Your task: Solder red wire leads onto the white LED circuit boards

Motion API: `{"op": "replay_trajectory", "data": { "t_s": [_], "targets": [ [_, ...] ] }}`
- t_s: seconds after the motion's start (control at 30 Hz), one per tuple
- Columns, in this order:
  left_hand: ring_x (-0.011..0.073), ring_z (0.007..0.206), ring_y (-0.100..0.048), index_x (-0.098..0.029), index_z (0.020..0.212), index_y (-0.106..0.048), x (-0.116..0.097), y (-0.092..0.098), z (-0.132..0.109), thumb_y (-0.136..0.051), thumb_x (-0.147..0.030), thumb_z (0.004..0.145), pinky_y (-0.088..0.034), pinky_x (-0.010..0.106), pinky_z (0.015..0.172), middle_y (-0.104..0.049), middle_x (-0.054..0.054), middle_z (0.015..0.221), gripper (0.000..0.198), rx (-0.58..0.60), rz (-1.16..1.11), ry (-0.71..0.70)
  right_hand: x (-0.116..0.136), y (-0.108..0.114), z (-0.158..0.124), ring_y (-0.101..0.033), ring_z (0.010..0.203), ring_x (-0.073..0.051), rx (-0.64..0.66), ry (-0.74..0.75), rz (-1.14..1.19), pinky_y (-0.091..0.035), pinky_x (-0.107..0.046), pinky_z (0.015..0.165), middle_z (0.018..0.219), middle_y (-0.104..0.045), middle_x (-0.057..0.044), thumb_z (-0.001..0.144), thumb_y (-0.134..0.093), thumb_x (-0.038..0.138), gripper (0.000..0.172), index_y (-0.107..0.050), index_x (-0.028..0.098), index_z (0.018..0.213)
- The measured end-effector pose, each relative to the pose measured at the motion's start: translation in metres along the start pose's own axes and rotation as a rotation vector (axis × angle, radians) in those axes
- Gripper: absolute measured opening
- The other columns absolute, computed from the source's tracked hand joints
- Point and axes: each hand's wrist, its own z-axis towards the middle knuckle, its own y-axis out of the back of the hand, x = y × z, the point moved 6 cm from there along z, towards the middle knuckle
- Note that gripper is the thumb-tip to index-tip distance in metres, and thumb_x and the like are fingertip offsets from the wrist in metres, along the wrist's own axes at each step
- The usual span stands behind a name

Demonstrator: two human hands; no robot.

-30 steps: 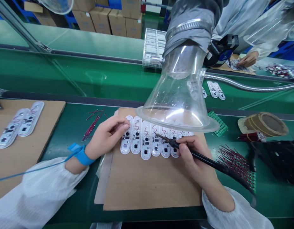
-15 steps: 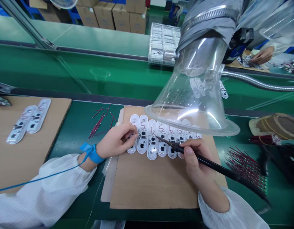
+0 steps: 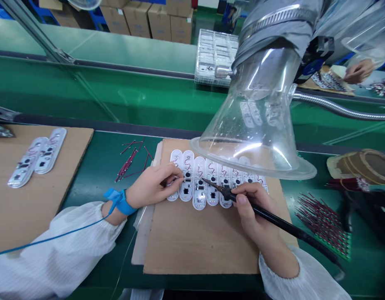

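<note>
A transparent plastic fume-extraction hood [image 3: 251, 121] with a grey sleeve and steel hose clamp [image 3: 276, 18] hangs above the far end of the work area, its flared rim overlapping the far edges of the boards in view. A flexible steel hose [image 3: 339, 107] runs right from it. Nearby on the green table [image 3: 86, 246] lie loose red-and-black wires [image 3: 128, 160], a brown cardboard sheet [image 3: 33, 208] carrying two white boards, and a green rack of red wires [image 3: 323, 229]. A co-worker's hand [image 3: 358, 71] works beyond the hood.

A row of white oval circuit boards [image 3: 198, 183] lies side by side on a brown cardboard pad [image 3: 198, 241], long axes running away from the person.

The right hand [image 3: 251, 210] is closed around a black soldering iron [image 3: 273, 218] in a pen grip. The iron's long axis runs from lower right to upper left, with its tip at a central board; contact cannot be confirmed.

The left hand [image 3: 151, 185], wearing a blue wrist strap [image 3: 117, 201], is pinched around a thin silvery solder wire [image 3: 181, 178], which extends over the nearer boards.
</note>
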Motion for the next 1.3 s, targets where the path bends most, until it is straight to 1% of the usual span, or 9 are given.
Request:
{"op": "replay_trajectory", "data": {
  "t_s": [0.17, 0.43, 0.63, 0.83, 0.93, 1.03, 1.13, 1.2, 1.3],
  "targets": [
    [0.0093, 0.058, -0.048, -0.022, 0.099, -0.062, 0.003, 0.005, -0.001, -0.064, -0.014, 0.102, -0.04, 0.021, 0.057, -0.053, -0.008, 0.074, 0.009, -0.036, 0.027, 0.019, -0.008, 0.001, -0.004, -0.067, 0.063, -0.017, -0.063, -0.034, 0.095, -0.052, -0.03, 0.059, 0.078, -0.071, 0.002, 0.114, -0.066, 0.045, 0.019, -0.072, 0.028, 0.108],
    [0.0095, 0.057, -0.046, -0.022, 0.098, -0.063, 0.002, 0.002, 0.0, -0.062, -0.015, 0.103, -0.037, 0.021, 0.054, -0.052, -0.007, 0.073, 0.008, -0.002, 0.019, 0.03, -0.001, -0.008, 0.001, -0.068, 0.06, -0.017, 0.038, 0.004, 0.035, -0.053, -0.028, 0.055, 0.074, -0.071, 0.002, 0.113, -0.067, 0.044, 0.018, -0.072, 0.027, 0.108],
    [0.0095, 0.057, -0.047, -0.022, 0.099, -0.063, 0.002, 0.004, 0.0, -0.063, -0.015, 0.103, -0.037, 0.021, 0.054, -0.055, -0.007, 0.074, 0.008, -0.015, 0.013, 0.022, 0.001, -0.007, 0.001, -0.07, 0.059, -0.017, 0.04, 0.021, 0.007, -0.053, -0.028, 0.055, 0.073, -0.072, 0.002, 0.112, -0.067, 0.046, 0.019, -0.072, 0.028, 0.107],
    [0.0094, 0.056, -0.047, -0.022, 0.098, -0.066, 0.002, 0.0, 0.0, -0.063, -0.018, 0.105, -0.037, 0.02, 0.052, -0.056, -0.007, 0.072, 0.008, 0.008, 0.014, 0.048, 0.001, -0.008, 0.002, -0.068, 0.059, -0.016, 0.037, 0.026, -0.007, -0.052, -0.027, 0.054, 0.076, -0.073, 0.003, 0.112, -0.067, 0.044, 0.017, -0.072, 0.029, 0.108],
    [0.0094, 0.057, -0.05, -0.021, 0.099, -0.068, 0.0, 0.0, 0.0, -0.065, -0.018, 0.106, -0.038, 0.02, 0.052, -0.056, -0.007, 0.07, 0.008, -0.002, 0.016, 0.017, -0.003, -0.008, 0.0, -0.07, 0.06, -0.017, 0.047, 0.017, -0.003, -0.053, -0.028, 0.055, 0.076, -0.072, 0.003, 0.113, -0.067, 0.044, 0.017, -0.073, 0.029, 0.109],
    [0.0117, 0.064, -0.059, -0.021, 0.102, -0.073, 0.004, 0.006, 0.001, -0.066, -0.02, 0.109, -0.045, 0.022, 0.059, -0.065, -0.003, 0.076, 0.01, -0.012, 0.006, 0.005, -0.003, -0.002, -0.003, -0.071, 0.063, -0.018, 0.047, -0.003, 0.007, -0.054, -0.029, 0.057, 0.077, -0.072, 0.002, 0.113, -0.067, 0.044, 0.017, -0.073, 0.028, 0.11],
    [0.0153, 0.076, -0.067, -0.021, 0.104, -0.078, 0.015, 0.02, 0.003, -0.067, -0.023, 0.111, -0.054, 0.027, 0.07, -0.076, 0.004, 0.088, 0.013, -0.052, -0.049, 0.047, 0.008, 0.009, 0.0, -0.071, 0.066, -0.019, -0.002, -0.018, 0.034, -0.055, -0.03, 0.058, 0.079, -0.072, 0.0, 0.113, -0.068, 0.046, 0.019, -0.074, 0.028, 0.11],
    [0.0141, 0.07, -0.061, -0.021, 0.101, -0.078, 0.024, 0.028, 0.003, -0.07, -0.024, 0.108, -0.051, 0.027, 0.067, -0.071, 0.002, 0.08, 0.011, -0.095, -0.077, 0.091, 0.019, 0.012, 0.008, -0.068, 0.064, -0.018, -0.032, -0.017, 0.051, -0.055, -0.03, 0.058, 0.078, -0.071, 0.0, 0.113, -0.068, 0.047, 0.021, -0.074, 0.027, 0.107],
    [0.0097, 0.055, -0.041, -0.02, 0.099, -0.07, 0.033, 0.03, 0.001, -0.071, -0.022, 0.104, -0.037, 0.023, 0.053, -0.05, -0.007, 0.066, 0.005, -0.12, -0.146, 0.169, 0.027, 0.007, 0.019, -0.066, 0.061, -0.018, -0.05, 0.007, 0.043, -0.055, -0.031, 0.058, 0.075, -0.071, 0.0, 0.112, -0.069, 0.05, 0.024, -0.075, 0.028, 0.104]
  ]
}}
